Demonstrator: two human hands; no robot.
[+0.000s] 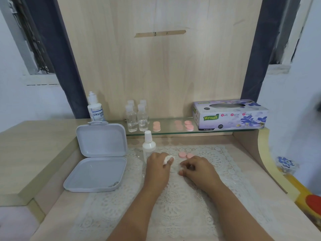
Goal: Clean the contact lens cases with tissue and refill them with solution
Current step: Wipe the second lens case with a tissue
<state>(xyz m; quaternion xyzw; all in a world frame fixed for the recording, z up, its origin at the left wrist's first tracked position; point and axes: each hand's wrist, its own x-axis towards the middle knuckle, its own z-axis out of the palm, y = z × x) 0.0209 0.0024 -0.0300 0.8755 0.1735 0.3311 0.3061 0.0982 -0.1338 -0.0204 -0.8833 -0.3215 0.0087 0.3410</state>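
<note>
Head view, from the biggest things down: the counter carries a lace mat, with an open grey storage box to the left and a Mysoft tissue box on the glass shelf behind. A white solution bottle stands upright just beside the left hand, close enough that a sideways nudge of the wrist could topple it. That hand's fingers pinch a wad of tissue. The right hand has its fingers curled round a small white piece, probably part of a lens case; too small to be sure. Two pink lens-case caps lie loose on the mat just beyond the right hand's knuckles, and a careless sweep could scatter them or roll one off into the lace.
</note>
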